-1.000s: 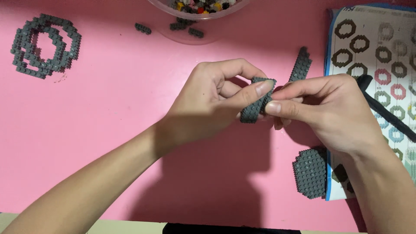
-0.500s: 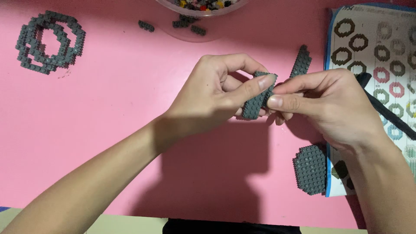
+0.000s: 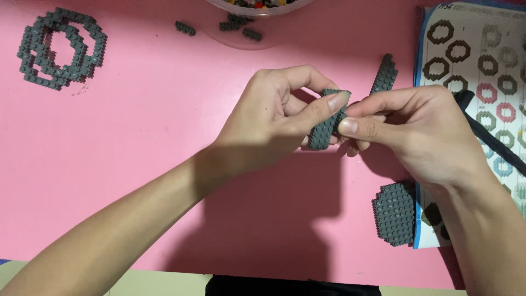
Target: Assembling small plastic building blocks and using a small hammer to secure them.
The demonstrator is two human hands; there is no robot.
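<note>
Both hands, left (image 3: pixel 268 123) and right (image 3: pixel 416 131), pinched together on curved dark grey strip of small plastic bricks (image 3: pixel 324 123), held above pink counter (image 3: pixel 164 164). Dark grey studded round plate (image 3: pixel 394 214) nearby, below right hand.

Two bare forearms enter from the frame's lower edge, one from seven o'clock and one from five o'clock. The left hand (image 3: pixel 274 123) and right hand (image 3: pixel 419 131) wear no sleeves, gloves, rings or watch. Fingernails are short and unpainted.
</note>
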